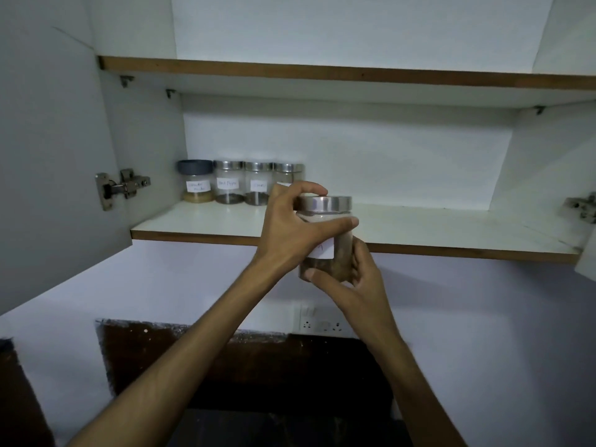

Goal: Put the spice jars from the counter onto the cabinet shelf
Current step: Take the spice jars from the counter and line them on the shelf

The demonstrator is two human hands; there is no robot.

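Observation:
A glass spice jar [340, 253] with a steel lid, a white label and brown spice is held up in front of the lower cabinet shelf [200, 221]. My left hand [290, 230] grips its lid and upper part from the left. My right hand [351, 279] holds its base from below and the right. Several labelled jars stand in a row at the back left of the shelf: a dark-lidded jar [195, 182], then steel-lidded jars [229, 182], [258, 183], and one [288, 174] partly hidden behind my left hand.
The open cabinet door [48, 156] hangs at the left, with a hinge [122, 187]. An upper shelf [322, 72] sits above. Another hinge [580, 206] is at the right edge. A wall socket [322, 324] is on the wall below.

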